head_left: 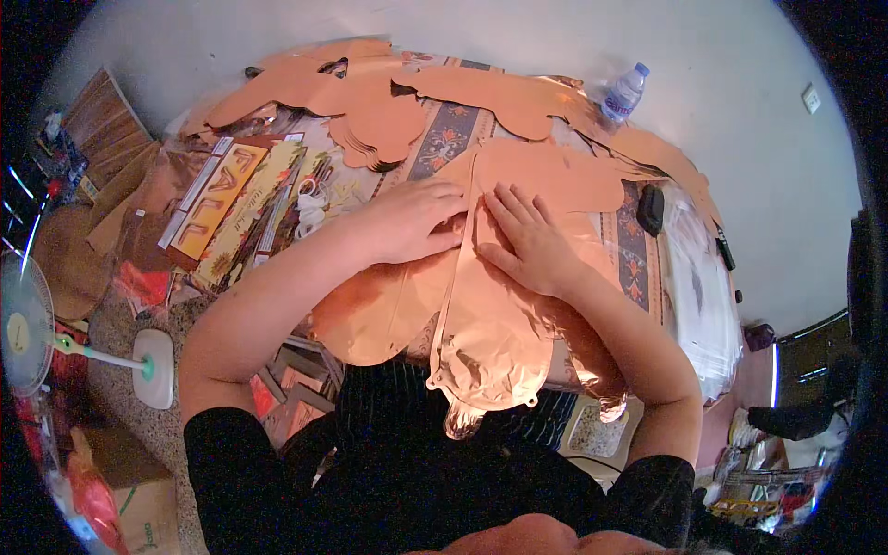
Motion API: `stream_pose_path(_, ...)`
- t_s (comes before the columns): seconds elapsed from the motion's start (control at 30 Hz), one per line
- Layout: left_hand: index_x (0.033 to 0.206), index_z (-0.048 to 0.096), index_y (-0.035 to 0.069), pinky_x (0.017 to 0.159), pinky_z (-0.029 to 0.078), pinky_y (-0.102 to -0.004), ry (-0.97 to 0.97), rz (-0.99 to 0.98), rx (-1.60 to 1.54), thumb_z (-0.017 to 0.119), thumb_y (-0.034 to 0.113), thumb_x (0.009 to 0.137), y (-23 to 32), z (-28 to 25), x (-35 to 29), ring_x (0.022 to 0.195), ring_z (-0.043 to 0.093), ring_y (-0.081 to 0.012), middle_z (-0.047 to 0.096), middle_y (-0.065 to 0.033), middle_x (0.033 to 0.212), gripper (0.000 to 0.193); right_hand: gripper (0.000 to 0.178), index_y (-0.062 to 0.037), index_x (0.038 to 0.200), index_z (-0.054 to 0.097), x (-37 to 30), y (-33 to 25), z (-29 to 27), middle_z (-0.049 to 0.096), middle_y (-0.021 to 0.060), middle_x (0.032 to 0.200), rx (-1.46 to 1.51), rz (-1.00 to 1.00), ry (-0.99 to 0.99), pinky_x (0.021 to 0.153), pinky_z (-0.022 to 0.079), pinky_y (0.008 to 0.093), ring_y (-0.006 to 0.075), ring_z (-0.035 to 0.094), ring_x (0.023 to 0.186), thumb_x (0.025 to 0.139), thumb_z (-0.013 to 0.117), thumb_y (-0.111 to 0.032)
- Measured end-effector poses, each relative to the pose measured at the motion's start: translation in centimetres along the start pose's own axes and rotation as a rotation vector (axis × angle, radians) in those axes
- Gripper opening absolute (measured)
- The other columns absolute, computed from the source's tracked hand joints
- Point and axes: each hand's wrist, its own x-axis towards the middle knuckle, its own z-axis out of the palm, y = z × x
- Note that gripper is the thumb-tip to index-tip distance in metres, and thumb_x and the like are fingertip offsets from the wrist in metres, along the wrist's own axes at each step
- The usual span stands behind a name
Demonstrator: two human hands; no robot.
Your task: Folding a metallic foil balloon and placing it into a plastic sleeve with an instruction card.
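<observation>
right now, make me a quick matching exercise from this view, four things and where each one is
1. copper-coloured foil
2. fan
3. bottle
4. dark oblong object

A. near the top of the view, right of centre
B. under the left hand and right hand
C. on the patterned cloth, to the right of both hands
D. at the left edge of the view

Pairs: 1-B, 2-D, 3-A, 4-C

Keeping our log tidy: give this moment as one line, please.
left hand: on copper foil | right hand: spread on copper foil | beyond hands: clear bottle
</observation>
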Motion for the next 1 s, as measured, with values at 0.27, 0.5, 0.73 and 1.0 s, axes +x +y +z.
stream_pose_path(0.27, 0.117, 0.056, -0.001, 0.107, 0.034, -0.0427, 0.058, 0.07, 0.087, 0.064, 0.029, 0.083, -0.4, 0.4, -0.4, 0.127, 0.044, -0.0328, 0.05, -0.0194, 0.132, 0.046, 0.074, -0.0061, 0.148, 0.025, 0.1, -0.6, -0.1, 0.021, 0.0193, 0.153, -0.022, 0.048, -0.036, 0.114, 0.011, 0.0517, 0.0357, 0.016, 0.143, 0.093, 0.046, -0.05)
stream_pose_path(0.5, 0.116, 0.057, -0.002, 0.107, 0.034, -0.0424, 0.102, 0.097, 0.073, 0.065, 0.029, 0.081, -0.4, 0.4, -0.3, 0.124, 0.047, -0.0339, 0.051, -0.0208, 0.132, 0.047, 0.075, -0.0064, 0.148, 0.025, 0.0, -0.7, -0.4, 0.022, 0.0186, 0.153, -0.062, 0.063, -0.029, 0.114, 0.011, 0.0524, 0.0348, 0.017, 0.143, 0.092, 0.046, -0.051)
stream_pose_path(0.73, 0.116, 0.056, -0.001, 0.102, 0.04, -0.0403, 0.146, 0.149, 0.152, 0.065, 0.032, 0.079, -0.7, 0.9, -0.4, 0.121, 0.048, -0.0324, 0.052, -0.0186, 0.128, 0.05, 0.077, -0.0062, 0.147, 0.027, -0.2, -0.6, -0.4, 0.024, 0.0189, 0.152, -0.039, 0.035, 0.002, 0.114, 0.013, 0.0528, 0.0355, 0.018, 0.143, 0.09, 0.049, -0.053)
stream_pose_path(1.0, 0.114, 0.057, 0.001, 0.091, 0.046, -0.0423, 0.098, 0.133, 0.04, 0.066, 0.027, 0.078, -0.6, -1.0, 1.1, 0.11, 0.056, -0.0326, 0.059, -0.0177, 0.116, 0.046, 0.08, -0.0054, 0.146, 0.028, -0.1, -0.3, -0.2, 0.025, 0.0198, 0.152, -0.03, 0.036, 0.008, 0.113, 0.014, 0.054, 0.0371, 0.019, 0.142, 0.088, 0.051, -0.055)
